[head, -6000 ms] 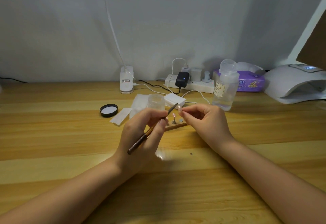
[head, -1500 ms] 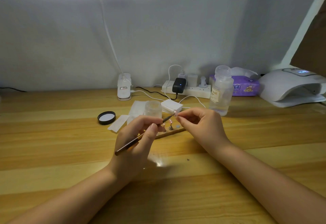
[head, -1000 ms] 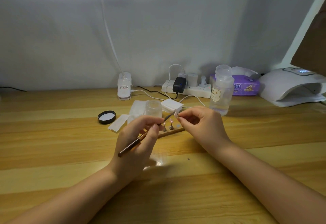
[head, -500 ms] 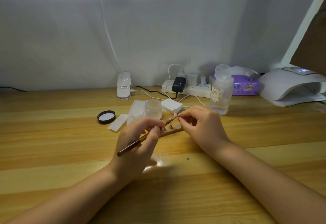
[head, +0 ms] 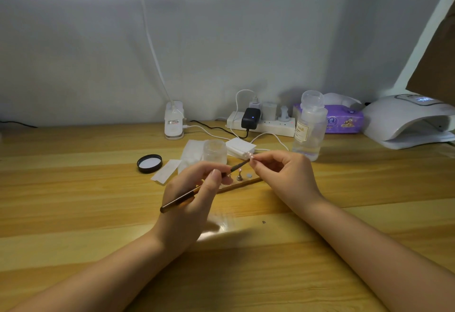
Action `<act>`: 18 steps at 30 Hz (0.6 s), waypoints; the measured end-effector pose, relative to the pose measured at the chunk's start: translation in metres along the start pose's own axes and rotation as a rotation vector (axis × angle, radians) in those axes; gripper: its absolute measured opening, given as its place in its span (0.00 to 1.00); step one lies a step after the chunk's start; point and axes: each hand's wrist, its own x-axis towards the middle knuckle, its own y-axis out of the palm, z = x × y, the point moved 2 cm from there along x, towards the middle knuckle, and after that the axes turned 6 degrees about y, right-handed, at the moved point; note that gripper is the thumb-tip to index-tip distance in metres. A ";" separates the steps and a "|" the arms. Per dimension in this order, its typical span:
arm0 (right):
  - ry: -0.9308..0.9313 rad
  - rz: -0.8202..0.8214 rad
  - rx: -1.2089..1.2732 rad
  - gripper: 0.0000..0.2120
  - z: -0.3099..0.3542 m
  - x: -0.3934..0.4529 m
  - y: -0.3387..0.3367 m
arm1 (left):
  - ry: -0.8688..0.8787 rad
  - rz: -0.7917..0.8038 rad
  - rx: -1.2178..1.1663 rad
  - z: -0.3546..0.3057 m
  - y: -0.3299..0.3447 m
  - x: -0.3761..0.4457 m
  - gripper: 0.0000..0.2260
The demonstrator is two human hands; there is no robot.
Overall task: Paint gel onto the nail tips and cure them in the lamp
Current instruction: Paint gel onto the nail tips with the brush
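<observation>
Pinching a slim brown-handled brush between thumb and curled fingers, the left hand angles its dark bristle end up to the right until it meets a small pale nail tip. That nail tip is pinched at the fingertips of the right hand, held above the desk just in front of a white box. Under the two hands lies a wooden strip carrying small metal stands. A clear open jar stands behind the left hand, its black lid further left beside white wipes. A clear liquid bottle stands behind the right hand, and the white curing lamp sits at the far right edge of the desk, well apart from the nail tip.
</observation>
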 end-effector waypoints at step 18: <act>0.098 0.122 0.202 0.03 0.002 0.003 -0.002 | -0.046 -0.060 0.006 0.003 -0.002 0.001 0.10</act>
